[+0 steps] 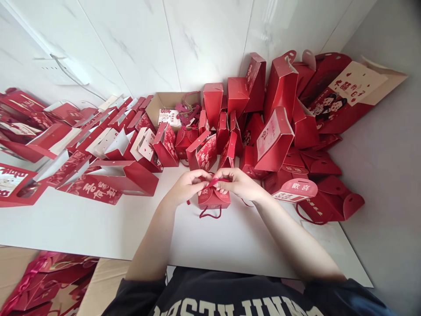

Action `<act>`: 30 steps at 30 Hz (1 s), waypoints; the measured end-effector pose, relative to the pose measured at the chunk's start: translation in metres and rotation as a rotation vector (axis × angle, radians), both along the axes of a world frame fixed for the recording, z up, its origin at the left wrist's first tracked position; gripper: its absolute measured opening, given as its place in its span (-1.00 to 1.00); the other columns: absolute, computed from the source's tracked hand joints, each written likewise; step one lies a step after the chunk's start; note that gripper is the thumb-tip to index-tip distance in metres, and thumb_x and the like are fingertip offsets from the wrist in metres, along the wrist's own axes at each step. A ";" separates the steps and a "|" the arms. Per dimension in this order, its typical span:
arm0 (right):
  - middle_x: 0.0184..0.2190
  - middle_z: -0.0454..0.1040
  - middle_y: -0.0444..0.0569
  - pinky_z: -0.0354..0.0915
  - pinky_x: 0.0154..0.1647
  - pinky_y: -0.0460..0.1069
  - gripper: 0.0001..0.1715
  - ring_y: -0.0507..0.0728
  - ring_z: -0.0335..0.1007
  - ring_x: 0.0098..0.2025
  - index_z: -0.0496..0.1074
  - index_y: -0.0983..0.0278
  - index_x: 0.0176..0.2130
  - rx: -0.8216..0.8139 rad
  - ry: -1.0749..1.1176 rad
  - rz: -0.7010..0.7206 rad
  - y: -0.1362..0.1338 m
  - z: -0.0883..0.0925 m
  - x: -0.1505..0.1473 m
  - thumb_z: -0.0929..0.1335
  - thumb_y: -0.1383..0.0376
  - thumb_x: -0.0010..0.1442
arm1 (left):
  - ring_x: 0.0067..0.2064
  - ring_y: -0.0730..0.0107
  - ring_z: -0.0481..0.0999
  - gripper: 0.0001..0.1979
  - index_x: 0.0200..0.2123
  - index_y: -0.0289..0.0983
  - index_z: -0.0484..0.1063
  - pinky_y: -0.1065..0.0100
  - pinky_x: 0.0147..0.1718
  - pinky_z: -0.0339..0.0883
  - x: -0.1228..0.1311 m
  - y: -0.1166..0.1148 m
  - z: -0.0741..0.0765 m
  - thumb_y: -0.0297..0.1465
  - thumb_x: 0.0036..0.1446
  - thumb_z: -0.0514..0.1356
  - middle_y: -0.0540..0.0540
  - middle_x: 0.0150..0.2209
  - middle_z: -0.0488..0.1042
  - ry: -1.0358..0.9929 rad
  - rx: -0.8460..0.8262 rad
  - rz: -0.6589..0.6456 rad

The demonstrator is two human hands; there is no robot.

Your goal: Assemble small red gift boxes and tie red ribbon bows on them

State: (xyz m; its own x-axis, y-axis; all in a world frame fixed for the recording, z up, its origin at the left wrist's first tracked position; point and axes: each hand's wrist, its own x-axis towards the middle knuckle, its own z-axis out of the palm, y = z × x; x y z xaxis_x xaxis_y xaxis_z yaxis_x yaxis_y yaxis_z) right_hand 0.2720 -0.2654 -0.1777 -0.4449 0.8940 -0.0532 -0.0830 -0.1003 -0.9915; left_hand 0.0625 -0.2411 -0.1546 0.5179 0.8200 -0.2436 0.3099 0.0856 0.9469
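A small red gift box (213, 200) with pale lettering stands on the white table, a twisted red cord handle (210, 215) hanging down its near side. Above its top, both hands pinch a red ribbon (214, 181). My left hand (189, 185) comes from the left, thumb and fingers closed on the ribbon. From the right, my right hand (237, 182) is closed on it too, its fingertips close to the left ones. A thin loose end trails out beneath the right wrist. How the ribbon is looped between the fingers is partly hidden.
Red paper boxes and bags (126, 175) crowd the left and back. A cardboard box (161, 103) by the wall holds ribbons and a card. More red boxes (325, 199) stand at right beside the grey wall. Below left, an open carton holds folded red packaging (49, 281).
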 end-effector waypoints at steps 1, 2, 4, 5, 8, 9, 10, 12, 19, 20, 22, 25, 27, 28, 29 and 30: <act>-0.45 0.42 -0.14 0.28 -0.34 -0.06 -0.66 -0.01 0.28 -0.44 0.49 0.31 -0.29 0.002 0.015 0.009 0.000 0.000 0.000 0.50 0.09 0.12 | -0.51 0.50 0.39 -0.77 -0.16 -0.26 0.52 0.50 -0.58 0.18 -0.001 0.000 0.001 -0.35 0.11 0.23 -0.01 -0.48 0.47 0.020 0.019 -0.025; -0.46 0.41 -0.14 0.27 -0.35 -0.06 -0.66 -0.01 0.27 -0.45 0.49 0.31 -0.30 0.003 0.025 0.017 0.001 0.001 0.000 0.50 0.09 0.12 | -0.48 0.48 0.41 -0.76 -0.14 -0.26 0.53 0.50 -0.58 0.19 -0.002 0.000 0.003 -0.35 0.10 0.24 -0.02 -0.46 0.49 0.031 0.021 -0.050; -0.47 0.41 -0.15 0.24 -0.37 -0.07 -0.67 -0.01 0.26 -0.45 0.49 0.31 -0.30 0.007 0.034 0.025 0.001 0.003 0.000 0.50 0.10 0.12 | -0.47 0.46 0.45 -0.75 -0.14 -0.27 0.52 0.49 -0.57 0.24 -0.002 0.000 0.006 -0.36 0.08 0.27 -0.03 -0.43 0.51 0.041 0.003 -0.092; -0.47 0.42 -0.15 0.23 -0.38 -0.07 -0.67 -0.01 0.26 -0.45 0.49 0.31 -0.30 0.008 0.035 0.025 0.000 0.004 0.000 0.50 0.10 0.12 | -0.47 0.45 0.47 -0.76 -0.15 -0.27 0.52 0.47 -0.55 0.28 -0.002 0.001 0.007 -0.36 0.07 0.28 -0.03 -0.42 0.52 0.040 -0.005 -0.114; -0.46 0.44 -0.14 0.22 -0.38 -0.07 -0.66 -0.01 0.27 -0.45 0.49 0.32 -0.30 0.000 0.040 0.038 0.000 0.005 -0.002 0.51 0.09 0.12 | -0.47 0.43 0.51 -0.81 -0.25 -0.29 0.54 0.42 -0.46 0.38 -0.001 0.005 0.011 -0.38 0.02 0.32 -0.03 -0.42 0.53 0.041 0.009 -0.185; -0.46 0.44 -0.14 0.22 -0.38 -0.07 -0.66 -0.01 0.27 -0.45 0.49 0.31 -0.30 -0.009 0.045 0.045 0.000 0.005 -0.002 0.51 0.09 0.11 | -0.47 0.43 0.51 -0.84 -0.29 -0.29 0.55 0.43 -0.47 0.37 0.000 0.008 0.012 -0.38 0.01 0.33 -0.03 -0.44 0.53 0.065 0.021 -0.213; -0.47 0.44 -0.15 0.21 -0.39 -0.07 -0.66 -0.02 0.26 -0.46 0.48 0.31 -0.30 -0.020 0.050 0.052 0.000 0.005 -0.003 0.50 0.09 0.12 | -0.48 0.41 0.52 -0.86 -0.33 -0.30 0.56 0.44 -0.50 0.35 0.000 0.012 0.013 -0.38 0.00 0.35 -0.03 -0.47 0.52 0.102 0.028 -0.243; -0.48 0.43 -0.17 0.20 -0.40 -0.08 -0.65 -0.02 0.25 -0.48 0.47 0.30 -0.30 -0.042 0.053 0.062 0.001 0.006 -0.003 0.50 0.08 0.11 | -0.50 0.39 0.53 -0.86 -0.38 -0.30 0.58 0.46 -0.56 0.31 0.000 0.020 0.015 -0.36 -0.03 0.38 -0.03 -0.52 0.52 0.180 0.018 -0.308; -0.39 0.50 -0.10 0.23 -0.35 -0.08 -0.68 0.00 0.35 -0.38 0.49 0.32 -0.31 0.026 -0.020 0.148 0.008 0.015 -0.001 0.48 0.11 0.16 | -0.62 0.41 0.49 -0.73 -0.38 -0.27 0.59 0.44 -0.67 0.30 0.007 0.044 0.016 -0.32 -0.19 0.49 -0.07 -0.47 0.59 0.166 -0.207 -0.513; -0.39 0.50 -0.10 0.23 -0.34 -0.08 -0.69 0.00 0.35 -0.38 0.49 0.33 -0.31 0.035 -0.028 0.164 0.009 0.018 0.000 0.47 0.11 0.17 | -0.62 0.41 0.49 -0.72 -0.38 -0.27 0.59 0.44 -0.68 0.29 0.009 0.045 0.015 -0.31 -0.20 0.50 -0.07 -0.48 0.59 0.165 -0.215 -0.521; -0.42 0.47 -0.13 0.21 -0.37 -0.09 -0.69 -0.02 0.32 -0.42 0.48 0.33 -0.31 0.032 -0.033 0.204 0.010 0.024 0.000 0.47 0.11 0.17 | -0.62 0.40 0.50 -0.72 -0.40 -0.28 0.59 0.45 -0.68 0.29 0.013 0.047 0.014 -0.29 -0.20 0.50 -0.08 -0.51 0.58 0.190 -0.198 -0.540; -0.47 0.46 -0.14 0.20 -0.43 -0.08 -0.71 -0.02 0.29 -0.47 0.47 0.32 -0.30 0.029 -0.023 0.274 0.009 0.038 0.002 0.46 0.12 0.20 | -0.60 0.36 0.52 -0.74 -0.43 -0.27 0.60 0.45 -0.67 0.29 0.016 0.048 0.011 -0.32 -0.25 0.51 -0.07 -0.54 0.58 0.209 -0.141 -0.547; -0.46 0.47 -0.13 0.22 -0.42 -0.08 -0.73 0.00 0.33 -0.45 0.48 0.31 -0.30 0.049 -0.016 0.300 0.007 0.050 0.003 0.45 0.13 0.21 | -0.58 0.34 0.53 -0.72 -0.44 -0.26 0.60 0.44 -0.66 0.31 0.017 0.048 0.011 -0.36 -0.32 0.52 -0.06 -0.55 0.58 0.169 -0.108 -0.515; -0.47 0.47 -0.13 0.23 -0.42 -0.07 -0.74 0.01 0.34 -0.45 0.49 0.30 -0.30 0.062 -0.017 0.299 0.005 0.056 0.005 0.45 0.14 0.22 | -0.57 0.33 0.54 -0.71 -0.44 -0.25 0.61 0.44 -0.65 0.33 0.018 0.048 0.011 -0.37 -0.34 0.52 -0.06 -0.55 0.58 0.151 -0.100 -0.506; -0.48 0.47 -0.13 0.23 -0.43 -0.07 -0.75 0.01 0.34 -0.45 0.50 0.30 -0.31 0.071 -0.021 0.286 0.003 0.062 0.006 0.45 0.15 0.22 | -0.57 0.33 0.54 -0.70 -0.43 -0.25 0.61 0.43 -0.65 0.34 0.017 0.048 0.011 -0.37 -0.33 0.52 -0.07 -0.54 0.58 0.145 -0.095 -0.508; -0.49 0.47 -0.13 0.23 -0.44 -0.07 -0.76 0.01 0.33 -0.46 0.50 0.30 -0.31 0.079 -0.025 0.271 0.002 0.067 0.007 0.45 0.16 0.21 | -0.57 0.34 0.54 -0.72 -0.41 -0.26 0.61 0.43 -0.65 0.34 0.017 0.048 0.011 -0.35 -0.29 0.51 -0.08 -0.52 0.59 0.152 -0.092 -0.522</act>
